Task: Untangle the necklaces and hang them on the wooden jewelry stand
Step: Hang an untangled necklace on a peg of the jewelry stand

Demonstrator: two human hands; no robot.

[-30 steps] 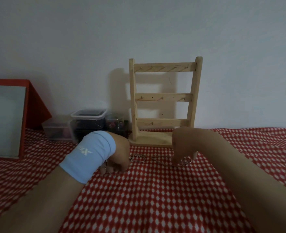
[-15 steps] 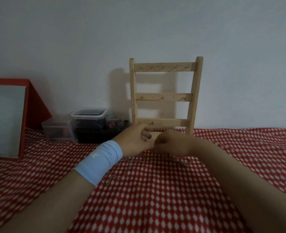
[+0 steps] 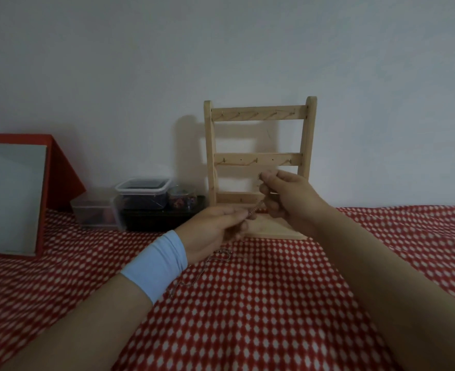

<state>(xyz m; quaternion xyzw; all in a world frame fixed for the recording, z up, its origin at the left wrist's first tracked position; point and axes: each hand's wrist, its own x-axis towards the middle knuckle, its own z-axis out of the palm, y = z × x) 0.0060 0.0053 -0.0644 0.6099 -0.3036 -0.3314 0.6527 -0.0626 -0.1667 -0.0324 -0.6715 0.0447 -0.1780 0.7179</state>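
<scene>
A wooden jewelry stand [image 3: 258,113] with three hooked rails stands upright against the wall; no necklace hangs on it. My left hand [image 3: 215,228], with a light blue wristband, pinches a thin chain necklace [image 3: 257,208] in front of the stand's base. My right hand [image 3: 287,195] is raised higher and pinches the same chain near its end, just below the middle rail. The chain runs taut between the two hands. More chain [image 3: 202,266] trails down from my left hand onto the red patterned cloth.
Clear plastic containers [image 3: 143,195] and a small jar [image 3: 182,199] sit left of the stand by the wall. A red-framed mirror [image 3: 12,194] leans at the far left. The red-and-white cloth [image 3: 261,303] covers the whole surface.
Both hands have risen from the cloth with the chain. My right hand moved up toward the middle rail, stretching the chain away from my left hand.
</scene>
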